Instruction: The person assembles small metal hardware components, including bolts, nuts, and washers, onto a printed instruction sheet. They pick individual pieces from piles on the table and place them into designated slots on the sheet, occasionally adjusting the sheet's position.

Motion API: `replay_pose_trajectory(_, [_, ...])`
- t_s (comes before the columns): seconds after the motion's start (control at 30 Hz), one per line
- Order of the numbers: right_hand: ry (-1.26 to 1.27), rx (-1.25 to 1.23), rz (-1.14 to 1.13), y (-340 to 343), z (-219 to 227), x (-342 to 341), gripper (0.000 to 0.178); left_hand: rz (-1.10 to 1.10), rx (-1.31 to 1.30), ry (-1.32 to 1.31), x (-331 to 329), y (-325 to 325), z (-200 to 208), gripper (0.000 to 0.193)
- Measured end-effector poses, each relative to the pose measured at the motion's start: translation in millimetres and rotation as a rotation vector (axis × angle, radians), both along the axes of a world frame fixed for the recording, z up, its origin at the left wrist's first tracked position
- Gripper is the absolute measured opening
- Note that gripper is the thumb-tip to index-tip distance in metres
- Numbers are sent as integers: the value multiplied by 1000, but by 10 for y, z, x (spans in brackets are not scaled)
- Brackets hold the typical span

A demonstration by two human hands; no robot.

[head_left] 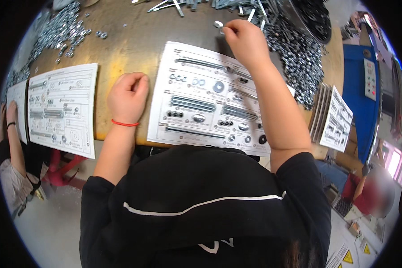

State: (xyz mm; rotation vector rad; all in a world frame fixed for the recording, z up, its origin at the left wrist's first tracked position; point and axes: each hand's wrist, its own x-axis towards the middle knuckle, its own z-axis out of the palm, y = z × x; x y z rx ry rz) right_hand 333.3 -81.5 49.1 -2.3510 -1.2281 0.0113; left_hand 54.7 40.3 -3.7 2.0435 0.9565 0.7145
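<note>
On the table (125,49), the centre board (196,90) lies between the left board (81,121) and the hardware heap (299,62).

Sheet (158,111): white, rectangular, face up, slightly tilted, lying at the near edge of the desk (134,49). Top row: one long rod (200,62). Second row: dark nuts (178,78), two pale rings (198,82), one broad dark washer (218,86). Middle: two sets of parallel rods, left (193,103) and right (240,112), with nuts and a domed cap (198,118) beneath. Bottom: one long rod and a black washer at the right corner. Disc (218,24): silver, round, beyond the sheet, near the right hand's (249,44) fingertips.
</note>
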Motion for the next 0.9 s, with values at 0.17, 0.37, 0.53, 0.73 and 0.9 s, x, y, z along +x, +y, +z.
replay_pose_trajectory(0.17, [303,114,-361,-1358,345,1,19,-9,-23,-11,-8,-7,-71,12])
replay_pose_trajectory(0.37, [343,-46,-614,-2189,54,-164,21,-9,-48,33,-11,35,-141,15])
replay_pose_trajectory(0.53, [107,-212,-729,-2267,90,-224,21,-7,-76,82,-41,99,-212,16])
replay_pose_trajectory(0.73, [206,-181,-543,-2329,72,-198,21,7,-95,57,-20,91,-241,17])
replay_pose_trajectory(0.9, [186,-232,-537,-2299,53,-139,22,1,-106,72,-23,92,-230,17])
